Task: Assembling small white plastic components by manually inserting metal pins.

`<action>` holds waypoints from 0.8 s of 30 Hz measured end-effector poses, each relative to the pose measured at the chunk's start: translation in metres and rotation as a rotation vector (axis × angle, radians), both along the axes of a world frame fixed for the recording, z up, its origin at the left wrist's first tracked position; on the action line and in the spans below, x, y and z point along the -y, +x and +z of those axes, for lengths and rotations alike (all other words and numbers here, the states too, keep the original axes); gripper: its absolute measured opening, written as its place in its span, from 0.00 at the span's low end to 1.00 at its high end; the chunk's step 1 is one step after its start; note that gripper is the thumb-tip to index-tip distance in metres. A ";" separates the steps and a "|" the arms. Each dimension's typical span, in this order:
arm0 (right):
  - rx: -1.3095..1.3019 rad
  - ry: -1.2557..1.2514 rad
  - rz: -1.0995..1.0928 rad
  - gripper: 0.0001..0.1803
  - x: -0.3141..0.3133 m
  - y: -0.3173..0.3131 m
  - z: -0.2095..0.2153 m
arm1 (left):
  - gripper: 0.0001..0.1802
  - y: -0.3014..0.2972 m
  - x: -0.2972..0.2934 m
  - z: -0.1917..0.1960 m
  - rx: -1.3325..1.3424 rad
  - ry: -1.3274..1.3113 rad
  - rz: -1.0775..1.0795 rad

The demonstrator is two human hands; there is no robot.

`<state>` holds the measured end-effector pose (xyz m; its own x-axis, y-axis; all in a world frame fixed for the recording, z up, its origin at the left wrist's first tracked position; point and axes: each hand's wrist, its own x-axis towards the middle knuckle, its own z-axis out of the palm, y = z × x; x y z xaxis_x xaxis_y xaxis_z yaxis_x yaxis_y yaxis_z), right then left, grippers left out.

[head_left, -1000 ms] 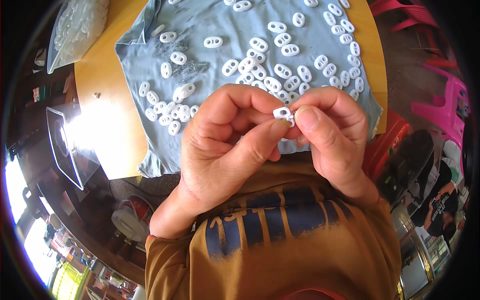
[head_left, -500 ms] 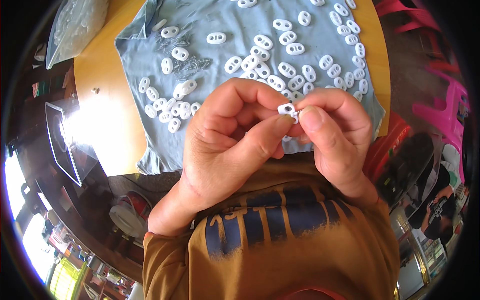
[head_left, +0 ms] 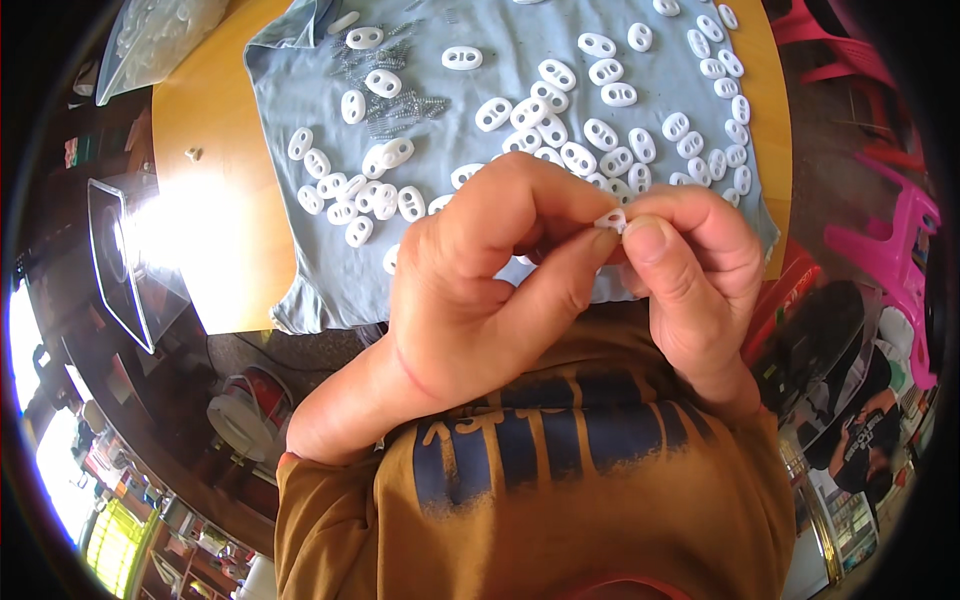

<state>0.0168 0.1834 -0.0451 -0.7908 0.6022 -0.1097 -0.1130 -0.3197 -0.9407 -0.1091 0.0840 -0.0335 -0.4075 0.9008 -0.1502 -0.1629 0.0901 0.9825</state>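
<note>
A small white plastic cord-lock piece [head_left: 611, 219] with a hole in it is held up over the near part of the cloth. My left hand [head_left: 478, 265] pinches its left side between thumb and forefinger. From the other side, my right hand [head_left: 697, 262] presses thumb and forefinger together against the same piece, so most of it is hidden. Beyond my hands, several oval two-hole white cord locks [head_left: 527, 113] lie scattered and heaped on a grey-blue cloth [head_left: 450, 120]. Small metal springs [head_left: 405, 118] lie loose on the cloth's left part.
Under the cloth is a yellow wooden table [head_left: 215, 150], bright with glare at left. A clear plastic bag [head_left: 160, 40] of white pieces rests at the far left corner. A clear acrylic stand [head_left: 125, 265] is at left. Pink stools [head_left: 890, 255] and another person [head_left: 862, 435] are to the right.
Both hands have shifted slightly right with the piece between them, and it has tilted so less of its face shows. The whole view has moved a little.
</note>
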 end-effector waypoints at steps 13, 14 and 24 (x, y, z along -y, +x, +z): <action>0.127 0.222 -0.019 0.04 0.002 0.003 0.002 | 0.08 0.003 0.004 -0.007 0.206 0.003 -0.016; 0.116 0.227 0.007 0.03 0.002 0.003 0.001 | 0.06 0.004 0.008 -0.005 0.210 -0.020 -0.012; 0.235 0.560 -0.001 0.10 -0.016 -0.001 0.009 | 0.07 -0.001 0.017 -0.016 0.431 0.036 0.094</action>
